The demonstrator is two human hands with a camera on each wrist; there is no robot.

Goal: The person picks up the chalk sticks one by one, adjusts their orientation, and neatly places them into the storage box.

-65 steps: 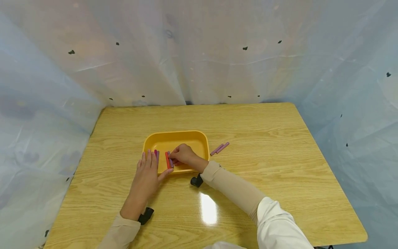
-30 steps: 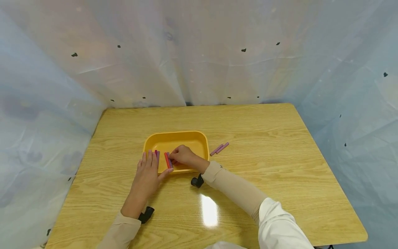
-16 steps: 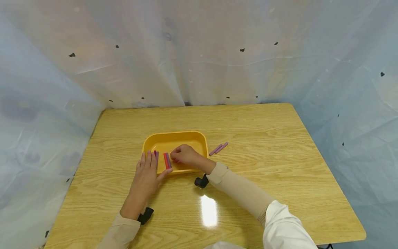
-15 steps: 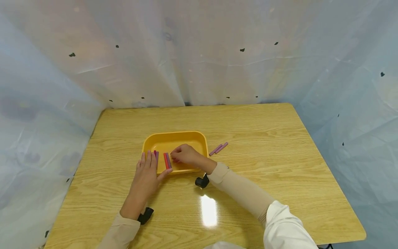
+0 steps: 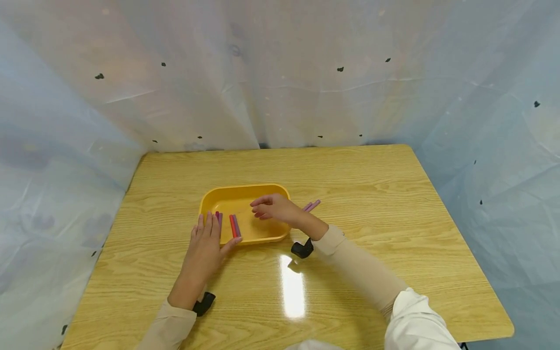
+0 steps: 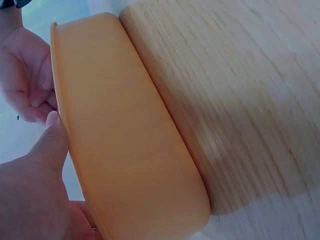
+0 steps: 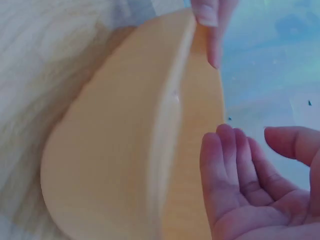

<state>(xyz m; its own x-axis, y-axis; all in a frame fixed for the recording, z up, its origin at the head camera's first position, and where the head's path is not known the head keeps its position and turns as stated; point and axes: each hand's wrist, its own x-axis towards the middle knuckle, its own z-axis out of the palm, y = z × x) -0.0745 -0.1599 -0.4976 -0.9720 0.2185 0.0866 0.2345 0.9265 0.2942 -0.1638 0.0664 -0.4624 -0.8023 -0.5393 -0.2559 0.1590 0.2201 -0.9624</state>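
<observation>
Resting my left hand (image 5: 205,250) at the left end of the yellow tray (image 5: 262,240), fingers extended over its interior, thumb on the near rim. Left grip: released, touching only; whether the fingertips press on a stick I cannot tell from these angles. Right hand (image 5: 275,208): grip released, over the right half of the tray, fingers loosely bent, thumb well apart from them in the right wrist view.

Tray contents: a red stick (image 5: 233,226) and a purple stick (image 5: 237,225) lie side by side near my left thumb, lengthwise away from me. Beside my left fingertips are a magenta stick (image 5: 217,214) and a second purple stick (image 5: 220,221), partly covered by the hand.

Outside: two loose purple sticks (image 5: 314,205) on the wooden table (image 5: 372,194), right of the tray, partly hidden behind my right wrist. A pale sheet (image 5: 306,107) hangs behind the table.
</observation>
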